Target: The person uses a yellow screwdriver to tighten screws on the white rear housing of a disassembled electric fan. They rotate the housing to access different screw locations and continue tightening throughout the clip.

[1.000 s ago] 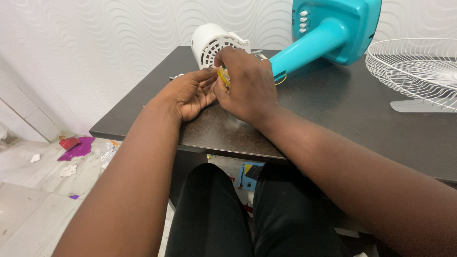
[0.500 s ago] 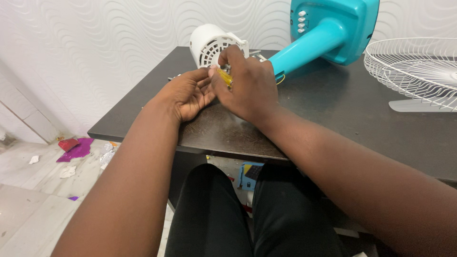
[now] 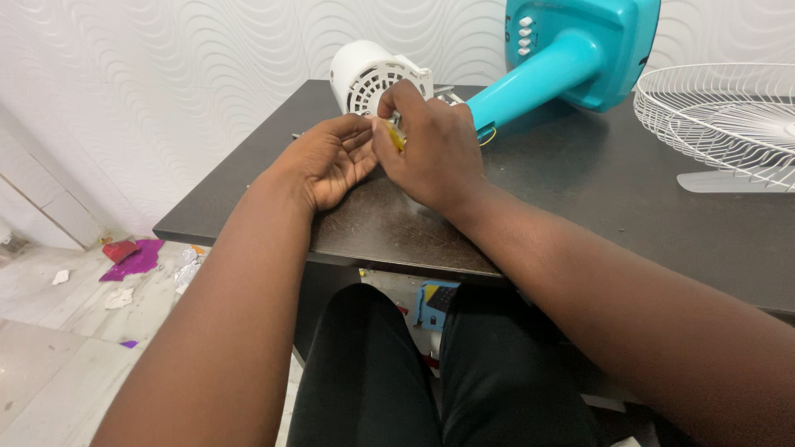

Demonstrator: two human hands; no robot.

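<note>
Dark brown and scuffed, the worktop (image 3: pixel 580 190) carries a dismantled fan. Its turquoise stand (image 3: pixel 571 58) lies tipped over at the far edge, and the white wire grille (image 3: pixel 729 116) rests at the right. The white vented motor housing (image 3: pixel 368 79) sits at the stand's end, just beyond both hands. The left hand (image 3: pixel 327 161) is half open, palm turned inward, fingers touching the other hand. The right hand (image 3: pixel 431 149) is curled, pinching a small yellow part (image 3: pixel 397 136) between thumb and fingers, just in front of the housing; what the part is cannot be told.
</note>
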